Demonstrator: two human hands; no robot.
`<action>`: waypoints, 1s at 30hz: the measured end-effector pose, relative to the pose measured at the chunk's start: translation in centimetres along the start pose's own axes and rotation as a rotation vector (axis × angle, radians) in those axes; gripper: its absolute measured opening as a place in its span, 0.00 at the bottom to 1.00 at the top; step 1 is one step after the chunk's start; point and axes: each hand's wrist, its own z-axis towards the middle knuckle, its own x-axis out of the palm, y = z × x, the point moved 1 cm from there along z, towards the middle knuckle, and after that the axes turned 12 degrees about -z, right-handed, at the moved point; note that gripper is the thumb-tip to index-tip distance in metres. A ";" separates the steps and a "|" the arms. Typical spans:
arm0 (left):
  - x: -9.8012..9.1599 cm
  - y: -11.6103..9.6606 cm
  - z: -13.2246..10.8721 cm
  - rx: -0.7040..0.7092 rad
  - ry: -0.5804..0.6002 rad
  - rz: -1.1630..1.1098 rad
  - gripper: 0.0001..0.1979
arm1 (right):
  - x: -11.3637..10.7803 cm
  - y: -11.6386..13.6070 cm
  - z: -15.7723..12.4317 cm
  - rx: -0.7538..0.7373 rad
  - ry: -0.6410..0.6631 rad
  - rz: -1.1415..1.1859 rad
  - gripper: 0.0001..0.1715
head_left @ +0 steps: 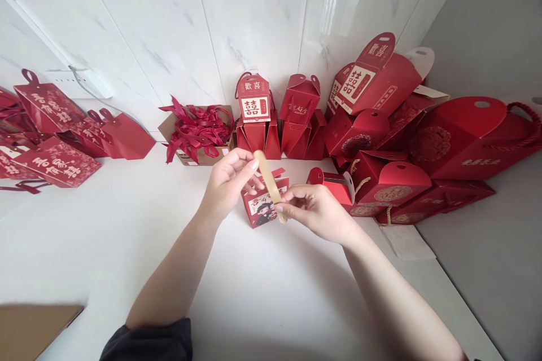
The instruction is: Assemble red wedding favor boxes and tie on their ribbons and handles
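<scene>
Between my two hands is a flat, gold-coloured strip with rounded ends [269,179], held at a slant. My left hand [231,183] pinches its upper end between thumb and fingers. Its lower end is in the thumb and fingers of my right hand [315,208]. Just behind the strip, a small red gift box [257,213] with a cartoon figure and writing stands on the white table [237,293]. Part of that box is hidden by the strip and my fingers.
An open carton [199,159] of dark red ribbons sits by the tiled wall. Stacked red gift boxes [389,180] fill the right side. More red boxes [63,161] lie at the left. A brown cardboard piece [38,327] is at the near left.
</scene>
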 end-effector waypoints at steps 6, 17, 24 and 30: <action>-2.0 1.5 0.2 -0.116 0.249 0.634 0.38 | -1.6 -0.5 0.1 0.058 -0.249 -0.010 0.16; -3.2 3.5 2.0 -0.194 0.430 0.662 0.09 | -0.8 -2.4 1.3 0.022 -0.492 -0.318 0.10; -2.3 5.1 2.4 0.034 0.094 0.589 0.30 | 0.7 -3.1 1.7 0.033 -0.270 -0.224 0.11; -1.5 4.4 1.6 -0.248 0.230 0.285 0.30 | 1.2 -2.9 1.7 0.020 -0.250 -0.161 0.10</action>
